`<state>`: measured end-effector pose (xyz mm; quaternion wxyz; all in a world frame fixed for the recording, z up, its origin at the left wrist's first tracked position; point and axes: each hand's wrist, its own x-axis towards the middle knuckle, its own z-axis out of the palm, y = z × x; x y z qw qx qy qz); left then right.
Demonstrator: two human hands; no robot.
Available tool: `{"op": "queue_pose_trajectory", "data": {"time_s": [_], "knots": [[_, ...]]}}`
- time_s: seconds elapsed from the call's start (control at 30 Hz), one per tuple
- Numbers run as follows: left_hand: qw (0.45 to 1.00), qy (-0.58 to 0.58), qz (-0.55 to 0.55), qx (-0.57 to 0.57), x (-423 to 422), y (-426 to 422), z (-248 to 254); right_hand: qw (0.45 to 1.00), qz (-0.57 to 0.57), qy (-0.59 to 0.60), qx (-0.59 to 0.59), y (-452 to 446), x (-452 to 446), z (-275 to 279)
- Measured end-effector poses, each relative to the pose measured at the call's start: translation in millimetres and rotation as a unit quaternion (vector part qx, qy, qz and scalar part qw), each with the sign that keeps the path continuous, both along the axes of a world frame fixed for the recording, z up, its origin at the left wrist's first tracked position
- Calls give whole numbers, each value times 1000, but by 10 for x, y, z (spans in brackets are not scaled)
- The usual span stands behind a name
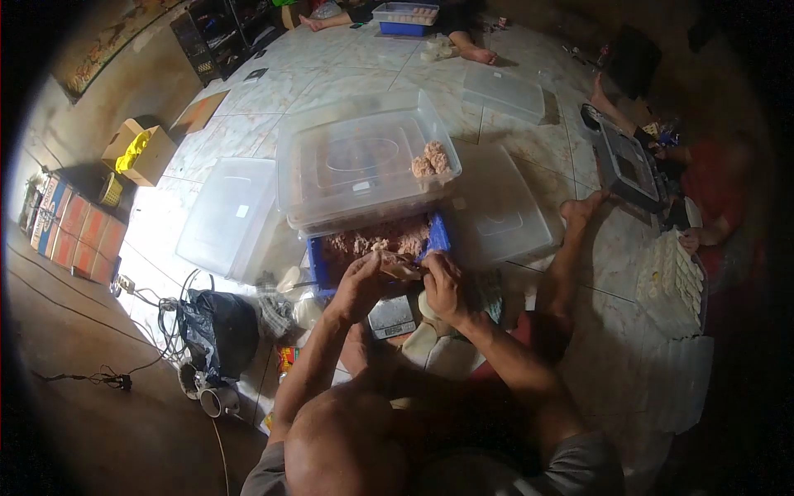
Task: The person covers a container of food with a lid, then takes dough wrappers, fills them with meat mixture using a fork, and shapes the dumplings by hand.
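Note:
My left hand [359,288] is closed on a pale, thin, wrapper-like piece of food [399,269] above the front edge of a blue tray [313,263]. At the piece's right end, my right hand [447,288] has its fingers curled together; whether they grip it or something small is unclear. Pinkish minced filling [347,241] lies in the tray. Behind it stands a large clear plastic container [331,194], with several lumps of the mixture [432,159] in its right corner. A small kitchen scale [392,317] sits below my hands.
Clear lids [227,207] lie on the tiled floor left and right. A black plastic bag [219,326], cables and a mug [218,401] are at left. A co-worker in red sits at right beside a container of pale rolls [672,277]. Another person's legs show at the back.

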<state>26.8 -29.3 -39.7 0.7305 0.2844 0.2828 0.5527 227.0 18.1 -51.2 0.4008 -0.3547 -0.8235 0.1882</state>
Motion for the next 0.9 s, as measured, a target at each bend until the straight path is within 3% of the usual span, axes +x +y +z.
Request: {"op": "queue_pose_trajectory", "data": {"time_s": [0.03, 0.17, 0.23, 0.27, 0.33, 0.37, 0.43, 0.47, 0.53, 0.6, 0.67, 0.7, 0.77, 0.8, 0.83, 0.87, 0.9], "knots": [[998, 50, 12, 28, 14, 4, -26, 1000, 8, 15, -23, -31, 1, 35], [997, 42, 61, 15, 11, -5, -191, 998, 4, 48, -43, -67, -17, 103], [983, 182, -25, -2, -47, -49, -89, 999, -13, 18, -39, -22, 33, 177], [983, 180, -25, -2, -46, -32, -113, 999, -29, -10, -34, 15, 60, 216], [997, 9, -6, -75, -52, 24, -160, 998, -45, -11, -34, 90, 98, 266], [997, 9, -5, -74, -107, 49, -169, 998, -60, -10, -33, 127, 107, 281], [986, -101, -71, -115, -225, 95, -63, 997, -65, 5, -41, 171, 59, 290], [987, -40, -15, -154, -236, 101, -26, 997, -48, 36, -56, 163, 46, 287], [987, -85, -38, -134, -290, 152, -50, 995, -32, 65, -73, 171, 25, 287], [979, -136, -37, -150, -301, 182, 43, 999, -36, -13, -33, 239, 12, 183], [978, -135, -42, -153, -386, 226, -232, 996, -59, -58, -44, 277, 62, 62], [956, -253, -91, -119, -428, 245, -282, 991, -80, -99, -51, 321, 43, 120], [860, -454, -221, -76, -525, 280, -435, 995, -55, -72, -36, 237, 80, 173], [928, -321, -121, -148, -458, 206, -278, 993, -26, -11, -117, 123, 84, 191], [963, -170, -23, -209, -431, 187, -173, 980, 0, 53, -190, 65, 73, 195], [963, -178, -43, -196, -535, 228, -463, 973, 18, 135, -187, -31, 42, 63], [963, -179, -43, -195, -519, 216, -385, 978, 27, 97, -182, -133, 91, 69]]}}
